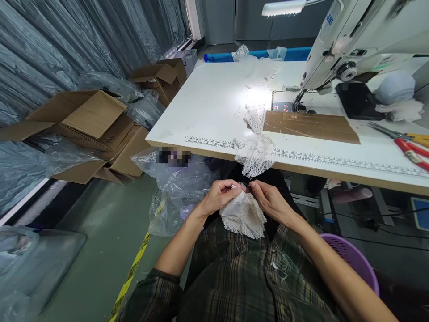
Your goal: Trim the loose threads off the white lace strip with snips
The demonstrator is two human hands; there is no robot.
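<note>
A piece of white lace fabric (244, 213) with a brownish stain hangs over my lap, just below the table edge. My left hand (223, 195) pinches its upper edge between thumb and fingers. Close beside it, my right hand (266, 199) is closed, thumb against fingertips, at the fabric's top right corner. Something thin and dark shows between the two hands, too small to make out. Above them, a strip of white lace (254, 154) drapes over the table's front edge and runs back toward the sewing machine (335, 49).
The white table (208, 107) carries a brown cardboard piece (311, 127), red-handled pliers (410, 152) and a black tray (360, 100). Cardboard boxes (94, 116) and plastic bags (181, 179) lie to the left. A purple basket (351, 257) stands at lower right.
</note>
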